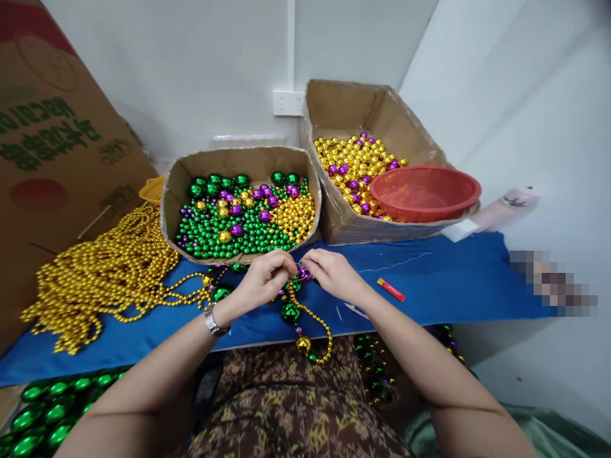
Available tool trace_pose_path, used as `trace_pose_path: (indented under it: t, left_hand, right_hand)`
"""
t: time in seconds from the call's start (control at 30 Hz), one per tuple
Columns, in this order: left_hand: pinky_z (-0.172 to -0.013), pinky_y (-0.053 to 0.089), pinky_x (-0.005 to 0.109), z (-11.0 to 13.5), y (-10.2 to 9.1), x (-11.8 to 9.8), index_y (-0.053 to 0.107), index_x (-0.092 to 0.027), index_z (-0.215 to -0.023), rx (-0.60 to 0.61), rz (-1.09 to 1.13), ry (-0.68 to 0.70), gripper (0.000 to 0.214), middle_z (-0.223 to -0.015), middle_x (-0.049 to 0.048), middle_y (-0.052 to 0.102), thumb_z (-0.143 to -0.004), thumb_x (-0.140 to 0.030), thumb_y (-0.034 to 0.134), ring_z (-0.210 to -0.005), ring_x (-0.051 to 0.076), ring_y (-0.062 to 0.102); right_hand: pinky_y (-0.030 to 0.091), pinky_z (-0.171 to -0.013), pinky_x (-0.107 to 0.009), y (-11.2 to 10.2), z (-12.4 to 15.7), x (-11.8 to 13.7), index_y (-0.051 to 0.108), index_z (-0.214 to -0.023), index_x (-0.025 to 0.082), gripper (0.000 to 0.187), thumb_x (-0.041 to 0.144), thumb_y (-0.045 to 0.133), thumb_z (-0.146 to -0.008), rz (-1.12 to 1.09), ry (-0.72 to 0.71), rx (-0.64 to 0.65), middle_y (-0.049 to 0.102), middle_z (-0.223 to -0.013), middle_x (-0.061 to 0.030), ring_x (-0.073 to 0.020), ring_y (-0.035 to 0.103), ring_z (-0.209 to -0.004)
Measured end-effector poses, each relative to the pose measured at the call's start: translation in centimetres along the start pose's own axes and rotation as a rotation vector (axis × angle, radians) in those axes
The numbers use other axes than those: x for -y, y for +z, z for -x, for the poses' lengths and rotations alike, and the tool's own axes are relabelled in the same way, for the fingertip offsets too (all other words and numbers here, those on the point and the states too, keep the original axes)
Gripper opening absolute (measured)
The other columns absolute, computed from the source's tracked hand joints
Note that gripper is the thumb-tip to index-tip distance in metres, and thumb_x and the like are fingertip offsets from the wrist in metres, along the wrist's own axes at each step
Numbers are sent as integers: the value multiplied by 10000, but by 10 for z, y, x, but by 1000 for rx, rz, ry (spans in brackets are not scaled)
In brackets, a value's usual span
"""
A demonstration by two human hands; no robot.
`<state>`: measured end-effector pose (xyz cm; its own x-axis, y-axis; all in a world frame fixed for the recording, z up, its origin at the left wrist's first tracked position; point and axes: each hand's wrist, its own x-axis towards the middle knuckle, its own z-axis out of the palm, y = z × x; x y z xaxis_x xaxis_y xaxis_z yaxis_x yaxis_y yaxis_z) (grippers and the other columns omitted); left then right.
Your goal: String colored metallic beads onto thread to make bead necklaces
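Note:
My left hand point(270, 275) and my right hand point(329, 270) meet over the front of the table, fingers pinched close together. Between them runs a thin pale string, looped near the fingertips. A bead necklace point(290, 312) with large green, gold and purple balls hangs just below the hands, and its small gold beads curve over the table's front edge. A purple ball point(304, 274) sits right beside my right fingers. A wristwatch point(214, 321) is on my left wrist. The fingertips partly hide the string.
A cardboard box point(241, 156) of mixed beads stands behind my hands. A taller box point(382, 102) holds gold and purple beads and a red basin point(424, 191). Gold bead strands point(114, 267) lie left on the blue cloth point(458, 280). A red lighter point(390, 289) lies right.

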<state>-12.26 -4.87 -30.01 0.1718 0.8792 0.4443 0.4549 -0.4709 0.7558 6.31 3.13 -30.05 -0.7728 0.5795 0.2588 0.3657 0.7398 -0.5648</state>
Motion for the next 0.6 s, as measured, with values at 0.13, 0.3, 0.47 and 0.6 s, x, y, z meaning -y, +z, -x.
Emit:
trace_pose_path:
  t: [0.13,0.3,0.47,0.6]
  left_hand:
    - [-711,507,273,2,-1,-1,622,-160,-879,5,-250,146,192,-906,53,615,-814,-33,494,-810,144,611]
    - [-782,544,336,8,3,7,623,-163,-1023,-21,-454,312,254,-1041,117,598,-812,-67,521,-942,205,617]
    - [-855,537,403,10,10,13,622,-167,-1099,-37,-424,279,270,-1145,165,584,-830,-195,620,-1038,251,603]
    - [-830,529,357,6,15,11,674,-197,-969,-85,-305,180,129,-1047,115,628,-858,-234,618,-973,213,621]
  right_hand:
    - [369,-668,-236,-8,0,1,564,-812,186,261,299,401,-983,-142,14,76,588,-749,-1,-123,529,-700]
    - [360,-641,-223,-11,0,2,573,-784,180,298,350,412,-970,-268,78,142,568,-687,29,-104,491,-641]
    - [361,-620,-219,-9,-1,3,573,-760,181,302,350,424,-961,-302,74,130,566,-682,28,-105,490,-638]
    - [358,-629,-222,-10,-3,8,568,-761,184,274,314,433,-960,-240,38,101,576,-697,20,-111,512,-666]
